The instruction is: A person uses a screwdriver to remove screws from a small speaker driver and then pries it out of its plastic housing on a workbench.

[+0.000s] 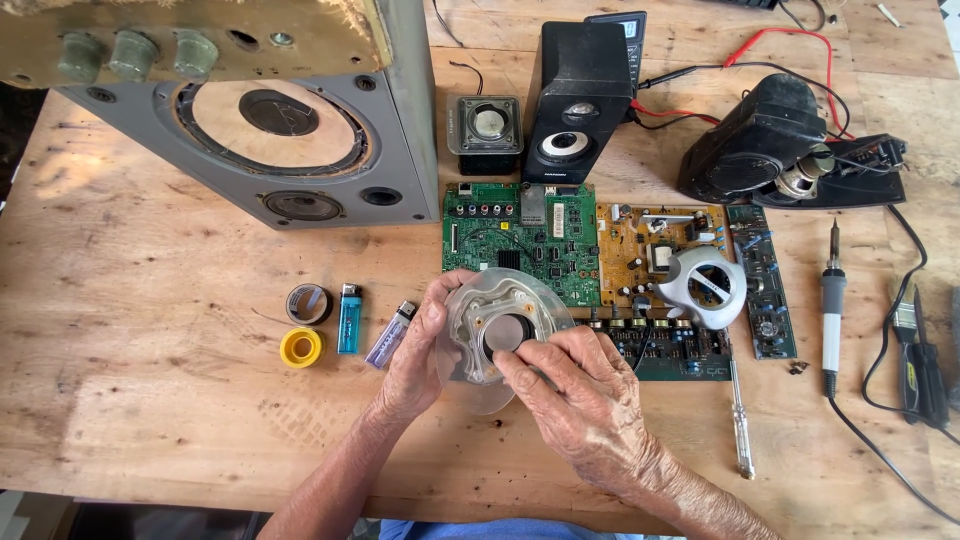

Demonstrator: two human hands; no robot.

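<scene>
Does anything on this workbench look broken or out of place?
Yes. The big grey speaker cabinet at the top left lies tilted, its top edge torn and ragged. A black speaker at the top right lies tipped over with parts exposed. Bare circuit boards lie loose.

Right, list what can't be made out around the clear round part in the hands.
- Head view: the near rim of the clear round part is covered by the right hand.
- Its left edge sits behind the left hand.
- The dark circuit board beneath is partly hidden by the right hand.
- The large grey speaker cabinet is cut off by the top edge.
- Parts on the green circuit board are too small to identify.
</scene>
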